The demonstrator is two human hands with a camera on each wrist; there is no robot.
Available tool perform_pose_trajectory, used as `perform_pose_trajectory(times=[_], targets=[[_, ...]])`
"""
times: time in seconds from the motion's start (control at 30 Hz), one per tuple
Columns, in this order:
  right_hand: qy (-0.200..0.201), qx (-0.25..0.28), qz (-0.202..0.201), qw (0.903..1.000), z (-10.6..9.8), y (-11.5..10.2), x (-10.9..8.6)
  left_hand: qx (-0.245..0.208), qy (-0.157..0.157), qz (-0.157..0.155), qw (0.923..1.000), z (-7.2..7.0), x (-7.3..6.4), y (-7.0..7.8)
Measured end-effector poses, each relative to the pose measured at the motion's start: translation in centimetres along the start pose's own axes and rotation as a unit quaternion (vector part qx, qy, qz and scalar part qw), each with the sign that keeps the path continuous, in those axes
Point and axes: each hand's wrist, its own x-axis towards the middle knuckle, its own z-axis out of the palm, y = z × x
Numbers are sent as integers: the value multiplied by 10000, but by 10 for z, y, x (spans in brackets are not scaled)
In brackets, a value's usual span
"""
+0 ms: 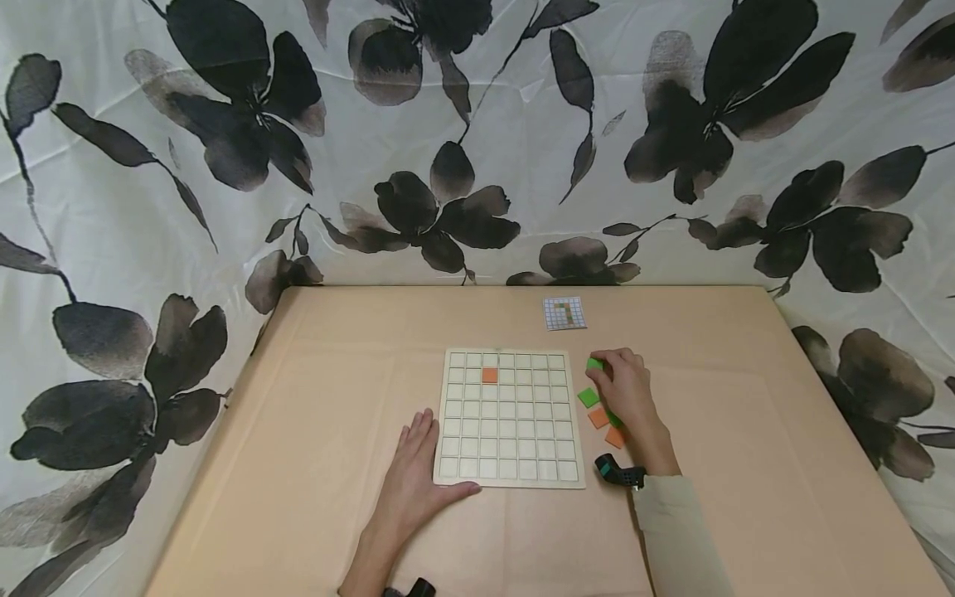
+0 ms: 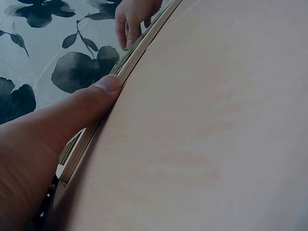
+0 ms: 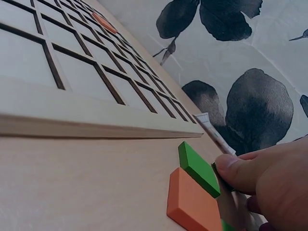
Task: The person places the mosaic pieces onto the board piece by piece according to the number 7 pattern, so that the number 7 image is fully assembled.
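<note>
A pale wooden grid board (image 1: 507,427) lies on the table, with one orange square tile (image 1: 489,376) in its second row. My left hand (image 1: 410,477) rests at the board's lower left corner, fingers straight along the left side and the thumb on the front edge. To the right of the board, my right hand (image 1: 628,388) pinches a green square tile (image 1: 593,364) between thumb and fingers. Below that hand lie loose tiles: a green tile (image 1: 588,398), an orange tile (image 1: 598,418) and another orange tile (image 1: 614,438). A further green tile (image 1: 614,419) is partly hidden under the hand.
Behind the board lies a small card (image 1: 564,313) with a printed grid and a coloured pattern. The light wood-toned table (image 1: 336,373) extends to both sides. A white cloth with dark flowers (image 1: 418,141) hangs behind it.
</note>
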Motion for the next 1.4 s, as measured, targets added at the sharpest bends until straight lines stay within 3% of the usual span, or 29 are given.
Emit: perform_pose_trajectory(times=[0.3, 0.67, 1.2, 1.4], targets=[[58, 45, 2, 10000, 1, 0, 0, -136, -216, -206, 9995, -1, 1, 1], [-12, 78, 311, 9995, -2, -3, 0, -151, -181, -164, 9996, -1, 1, -1], [77, 45, 160, 9998, -4, -11, 2, -76, -143, -171, 9997, 0, 1, -1], [201, 90, -74, 9997, -3, -14, 2, -80, -226, -253, 9994, 0, 2, 0]])
